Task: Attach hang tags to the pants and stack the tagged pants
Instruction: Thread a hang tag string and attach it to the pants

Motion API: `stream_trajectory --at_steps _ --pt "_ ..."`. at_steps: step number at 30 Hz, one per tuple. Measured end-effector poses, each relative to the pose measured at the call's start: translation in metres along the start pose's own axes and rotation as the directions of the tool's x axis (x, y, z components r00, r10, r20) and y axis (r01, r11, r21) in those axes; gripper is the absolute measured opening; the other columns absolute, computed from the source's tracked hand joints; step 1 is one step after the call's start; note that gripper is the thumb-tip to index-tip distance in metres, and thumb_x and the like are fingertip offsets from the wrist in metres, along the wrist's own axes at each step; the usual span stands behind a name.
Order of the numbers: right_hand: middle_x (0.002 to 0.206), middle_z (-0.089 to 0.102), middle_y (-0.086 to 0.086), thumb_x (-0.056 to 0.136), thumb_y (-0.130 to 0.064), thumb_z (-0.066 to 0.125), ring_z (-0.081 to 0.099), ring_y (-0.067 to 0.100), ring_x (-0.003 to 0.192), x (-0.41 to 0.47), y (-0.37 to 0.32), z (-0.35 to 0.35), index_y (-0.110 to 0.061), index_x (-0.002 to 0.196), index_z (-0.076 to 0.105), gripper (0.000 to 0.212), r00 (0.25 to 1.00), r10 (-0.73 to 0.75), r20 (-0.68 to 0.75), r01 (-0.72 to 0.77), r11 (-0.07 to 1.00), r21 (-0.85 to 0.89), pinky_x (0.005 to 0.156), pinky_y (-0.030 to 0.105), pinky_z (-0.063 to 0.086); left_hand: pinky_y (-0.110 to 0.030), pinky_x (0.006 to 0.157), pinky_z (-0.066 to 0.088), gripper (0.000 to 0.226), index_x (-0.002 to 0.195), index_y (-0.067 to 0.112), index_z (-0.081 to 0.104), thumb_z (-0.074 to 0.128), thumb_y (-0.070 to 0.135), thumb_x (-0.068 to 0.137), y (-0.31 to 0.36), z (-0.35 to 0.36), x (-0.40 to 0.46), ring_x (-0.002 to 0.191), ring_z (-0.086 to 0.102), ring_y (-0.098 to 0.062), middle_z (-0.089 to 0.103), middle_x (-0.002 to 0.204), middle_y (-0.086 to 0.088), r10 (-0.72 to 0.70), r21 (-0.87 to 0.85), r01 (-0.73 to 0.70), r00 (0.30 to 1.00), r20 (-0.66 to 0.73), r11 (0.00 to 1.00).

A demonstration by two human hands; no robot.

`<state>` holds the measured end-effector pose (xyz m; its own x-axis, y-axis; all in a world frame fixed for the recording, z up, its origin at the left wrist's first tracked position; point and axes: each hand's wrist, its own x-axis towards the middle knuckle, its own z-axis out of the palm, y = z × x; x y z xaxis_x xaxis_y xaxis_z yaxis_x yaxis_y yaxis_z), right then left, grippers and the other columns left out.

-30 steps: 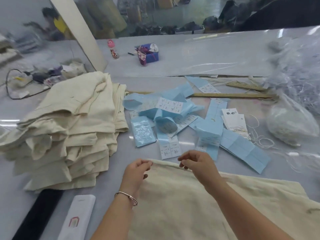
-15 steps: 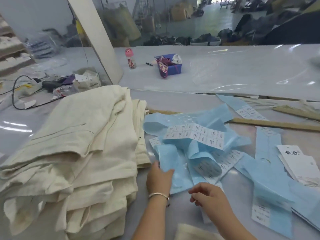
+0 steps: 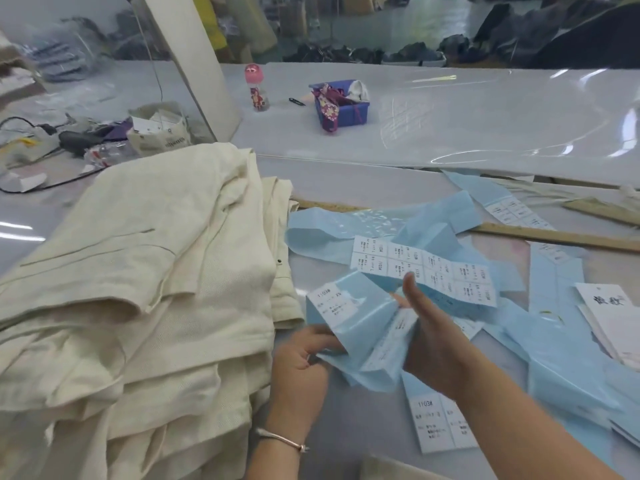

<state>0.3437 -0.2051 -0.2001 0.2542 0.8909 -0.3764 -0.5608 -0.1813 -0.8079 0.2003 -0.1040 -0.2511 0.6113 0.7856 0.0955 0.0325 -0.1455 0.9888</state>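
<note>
Grey table (image 3: 450, 133); cream pants (image 3: 138, 289) stacked at its left; blue label sheets (image 3: 433, 237) strewn right of the stack, white hang tags (image 3: 613, 320) at far right. One blue strip (image 3: 360, 327) lifted just beside the stack: left hand (image 3: 301, 368) curled, pinching its lower edge; right hand (image 3: 433, 337) behind it, fingers straight and together
</note>
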Motion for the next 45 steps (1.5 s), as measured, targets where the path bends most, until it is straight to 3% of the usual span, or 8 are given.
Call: stream_trajectory --at_steps 4,8,15,22,26,30,38,45 --pt "0.098 0.074 0.012 0.078 -0.017 0.075 0.071 0.018 0.08 -0.002 0.006 0.002 -0.014 0.092 0.076 0.015 0.984 -0.022 -0.177 -0.009 0.985 -0.175 0.065 0.027 0.056 -0.027 0.104 0.043 0.055 0.101 0.038 0.073 0.056 0.005 0.061 0.006 -0.01 -0.008 0.117 0.053 0.002 0.064 0.116 0.02 0.045 0.225 -0.094 0.976 0.212 0.97" --pt "0.091 0.075 0.01 0.076 -0.011 0.072 0.072 0.019 0.075 -0.007 0.015 0.003 -0.018 0.082 0.079 0.011 0.972 -0.105 -0.209 0.071 0.984 -0.165 0.061 0.024 0.055 -0.041 0.105 0.043 0.063 0.128 0.019 0.06 0.071 0.024 0.066 0.017 -0.021 -0.013 0.124 0.055 -0.019 0.063 0.13 0.001 -0.016 -0.063 0.045 0.917 0.399 0.997" --pt "0.091 0.074 0.02 0.07 -0.012 0.076 0.07 0.028 0.078 -0.009 0.025 0.006 -0.006 0.091 0.077 0.022 0.95 -0.192 -0.246 0.139 0.966 -0.216 0.068 0.03 0.058 -0.047 0.09 0.053 0.035 0.111 0.026 0.067 0.074 0.008 0.082 0.031 -0.017 0.0 0.102 0.069 -0.025 0.075 0.102 -0.004 -0.123 -0.202 0.117 0.992 -0.018 0.972" --pt "0.11 0.069 0.0 0.071 -0.008 0.081 0.066 0.018 0.101 0.001 0.016 0.007 -0.016 0.103 0.072 0.034 0.906 -0.289 -0.308 0.142 0.895 -0.422 0.082 0.023 0.051 -0.025 0.082 0.056 0.076 0.125 0.055 0.049 0.066 -0.006 0.083 0.041 -0.003 0.015 0.094 0.07 -0.009 0.073 0.105 0.009 0.035 0.029 -0.035 0.999 0.031 0.999" --pt "0.083 0.075 0.002 0.064 -0.031 0.078 0.068 0.01 0.072 0.003 -0.005 0.012 -0.016 0.08 0.078 0.022 0.942 -0.215 -0.26 0.157 0.961 -0.227 0.07 0.023 0.049 -0.034 0.091 0.054 0.057 0.113 0.046 0.062 0.069 -0.002 0.082 0.041 -0.001 0.015 0.098 0.067 -0.007 0.07 0.112 0.013 0.095 0.178 -0.106 0.993 0.071 0.978" --pt "0.09 0.072 0.019 0.067 -0.025 0.075 0.068 0.028 0.078 0.008 -0.011 0.017 -0.001 0.089 0.074 0.033 0.957 -0.086 -0.278 0.067 0.995 -0.075 0.075 0.036 0.054 -0.02 0.083 0.05 0.041 0.102 0.047 0.066 0.068 0.009 0.087 0.042 0.0 0.013 0.088 0.065 0.0 0.071 0.098 0.023 0.151 0.25 -0.157 0.988 0.044 0.955" --pt "0.092 0.073 0.021 0.077 -0.015 0.076 0.066 0.028 0.075 0.011 -0.01 0.024 -0.001 0.085 0.076 0.016 0.917 -0.088 -0.388 0.038 0.99 -0.135 0.072 0.034 0.052 -0.044 0.073 0.052 0.024 0.091 0.03 0.078 0.086 0.024 0.069 0.049 0.004 0.012 0.07 0.056 -0.02 0.053 0.097 0.004 0.364 0.61 -0.204 0.919 -0.15 0.766" --pt "0.092 0.074 0.017 0.07 -0.011 0.079 0.071 0.032 0.083 0.013 -0.012 0.03 0.0 0.092 0.075 0.025 0.89 -0.019 -0.455 -0.03 0.995 -0.1 0.081 0.04 0.056 -0.039 0.066 0.051 0.018 0.081 0.023 0.079 0.087 0.014 0.068 0.044 0.005 0.002 0.071 0.059 -0.022 0.062 0.101 -0.005 0.526 0.704 -0.314 0.844 -0.1 0.637"
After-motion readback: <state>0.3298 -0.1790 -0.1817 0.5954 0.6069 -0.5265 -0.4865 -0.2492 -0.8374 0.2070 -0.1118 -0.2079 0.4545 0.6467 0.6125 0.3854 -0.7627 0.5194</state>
